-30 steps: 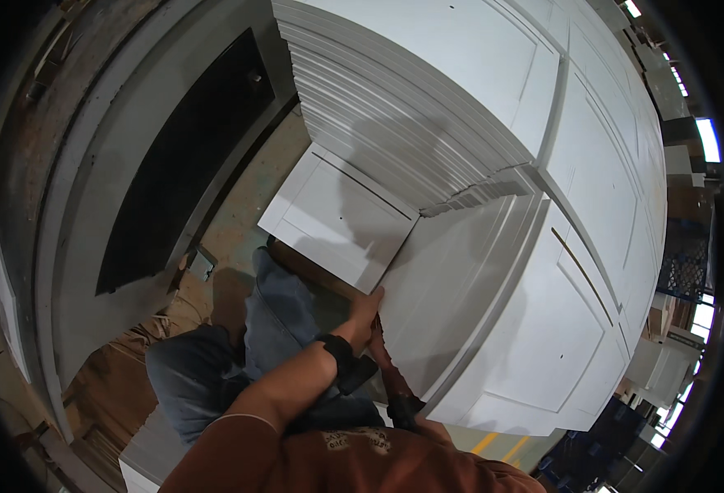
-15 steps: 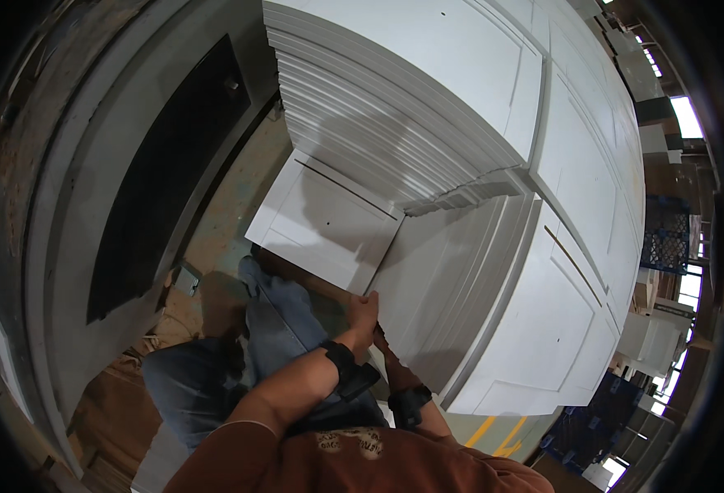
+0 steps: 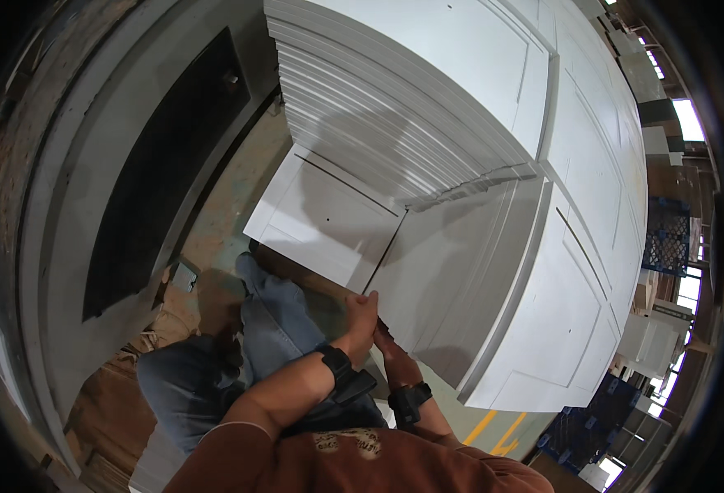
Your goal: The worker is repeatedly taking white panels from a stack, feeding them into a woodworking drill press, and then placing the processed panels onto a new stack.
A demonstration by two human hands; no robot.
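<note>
My left hand (image 3: 362,312) is closed at the near edge of a white cabinet door panel (image 3: 452,279) standing upright, right beside the near corner of another white panel (image 3: 329,218). That second panel has a thin dark slot and a small hole. Close against the left hand, my right hand (image 3: 385,338) sits at the upright panel's lower near edge, its fingers mostly hidden. Several more upright panels stand packed behind the near one, ending in a framed white front (image 3: 547,329) on the right. A long row of white panel edges (image 3: 354,115) rises beyond.
A grey cabinet-like unit (image 3: 58,205) with a dark panel (image 3: 169,181) stands on the left. My bent legs (image 3: 276,308) in jeans are below. Yellow lines (image 3: 493,431) mark the floor, and dark blue crates (image 3: 596,419) stand at the lower right.
The upright panels on the right have closed up against one another, and the framed front has moved slightly right and up. My hands stay at the same edge.
</note>
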